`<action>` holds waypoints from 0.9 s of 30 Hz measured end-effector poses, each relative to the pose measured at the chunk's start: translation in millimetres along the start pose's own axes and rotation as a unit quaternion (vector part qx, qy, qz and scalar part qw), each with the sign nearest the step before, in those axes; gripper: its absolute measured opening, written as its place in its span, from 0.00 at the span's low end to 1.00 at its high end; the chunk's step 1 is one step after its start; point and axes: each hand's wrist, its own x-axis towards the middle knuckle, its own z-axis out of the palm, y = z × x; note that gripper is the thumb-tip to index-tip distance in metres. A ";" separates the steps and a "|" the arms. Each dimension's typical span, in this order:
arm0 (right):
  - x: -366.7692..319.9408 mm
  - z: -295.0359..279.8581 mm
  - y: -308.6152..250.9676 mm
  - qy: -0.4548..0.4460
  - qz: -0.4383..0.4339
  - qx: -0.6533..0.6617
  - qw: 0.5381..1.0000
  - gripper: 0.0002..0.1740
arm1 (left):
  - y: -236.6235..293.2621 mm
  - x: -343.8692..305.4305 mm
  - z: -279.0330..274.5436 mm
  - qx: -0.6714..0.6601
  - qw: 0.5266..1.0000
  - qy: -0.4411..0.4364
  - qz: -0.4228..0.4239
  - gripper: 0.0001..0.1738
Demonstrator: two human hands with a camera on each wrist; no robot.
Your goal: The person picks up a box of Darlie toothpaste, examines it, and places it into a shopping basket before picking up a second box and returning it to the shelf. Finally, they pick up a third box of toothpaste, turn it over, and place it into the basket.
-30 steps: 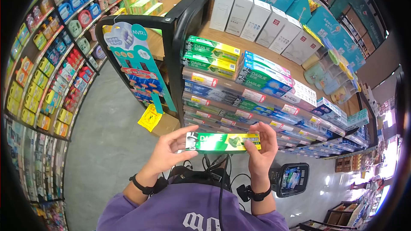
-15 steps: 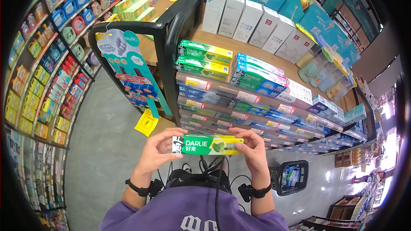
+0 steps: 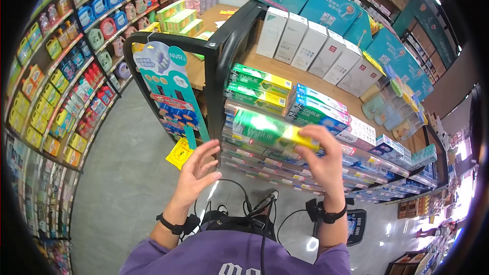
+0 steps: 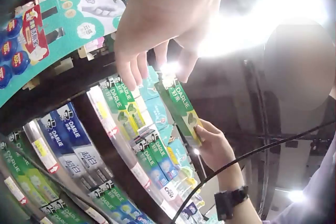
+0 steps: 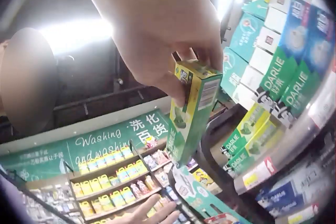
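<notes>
My right hand (image 3: 327,160) pinches a green and yellow Darlie toothpaste box (image 3: 265,129) by its yellow end. The box is tilted and motion-blurred in the head view, in front of the rack's upper shelves. In the right wrist view, the thumb and fingers close on the end of the toothpaste box (image 5: 190,119) by its barcode. My left hand (image 3: 196,173) is apart from the box, to its lower left, fingers spread and holding nothing. Similar green Darlie boxes (image 3: 259,87) are stacked on the rack top behind, beside blue and pink toothpaste boxes (image 3: 322,109).
White upright cartons (image 3: 305,46) line the rack top at the back. A black frame post (image 3: 216,76) and a hanging teal display card (image 3: 173,89) stand at the left. A yellow sign (image 3: 180,154) sits low there. A dark basket (image 3: 359,226) is on the floor at right.
The left hand has let go of the toothpaste box. The right hand has carried the box up and forward toward the shelves, tilting it. The head view has shifted slightly.
</notes>
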 end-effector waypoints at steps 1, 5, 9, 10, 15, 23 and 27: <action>13.5 1.0 -1.9 0.018 -0.022 -0.028 0.999 0.18 | -3.9 -1.1 -10.5 0.007 1.000 -0.015 -0.015 0.31; 63.2 10.2 0.1 0.044 -0.084 -0.134 0.986 0.17 | -14.1 -11.4 -29.0 0.016 0.998 -0.042 -0.033 0.22; 98.9 28.2 16.8 0.025 -0.099 -0.161 0.982 0.16 | -7.8 -23.9 -31.6 -0.002 0.998 0.006 -0.057 0.15; 104.6 33.5 20.6 0.018 -0.092 -0.163 0.982 0.16 | -7.4 -27.0 -33.9 -0.008 0.998 0.020 -0.067 0.15; 119.3 50.5 39.5 -0.026 -0.060 -0.147 0.987 0.16 | -3.5 -40.9 -44.6 -0.019 0.997 0.059 -0.043 0.13; 121.5 56.6 59.5 -0.049 -0.087 -0.248 0.964 0.16 | 0.4 -51.5 -61.0 0.011 0.996 0.077 -0.032 0.12; 121.8 59.0 61.4 -0.063 -0.091 -0.261 0.959 0.17 | 0.1 -50.4 -60.0 0.008 0.997 0.073 -0.031 0.12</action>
